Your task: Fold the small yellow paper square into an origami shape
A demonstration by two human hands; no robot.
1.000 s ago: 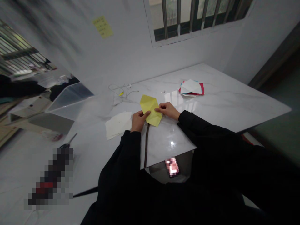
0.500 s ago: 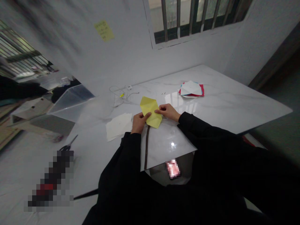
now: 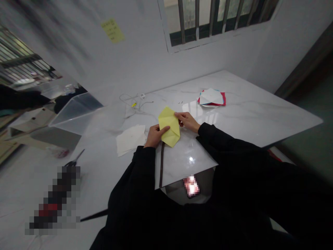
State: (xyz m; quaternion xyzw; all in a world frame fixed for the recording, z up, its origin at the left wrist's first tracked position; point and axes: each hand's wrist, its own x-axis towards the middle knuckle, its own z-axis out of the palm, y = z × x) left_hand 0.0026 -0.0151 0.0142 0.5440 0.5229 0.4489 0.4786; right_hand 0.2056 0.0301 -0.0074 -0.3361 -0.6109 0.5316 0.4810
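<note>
Near marble tabletop's edge (image 3: 186,170), yellow paper (image 3: 169,126)

We can read nothing here: the pale yellow square sticky note (image 3: 112,31) on the far white wall (image 3: 135,59) bears lines of writing too small to make out.

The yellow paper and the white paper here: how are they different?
The yellow paper is folded into a pointed shape; the white paper lies as flat, loose sheets. The yellow paper is held between the left hand and right hand; the white paper lies untouched. Both are paper.
</note>
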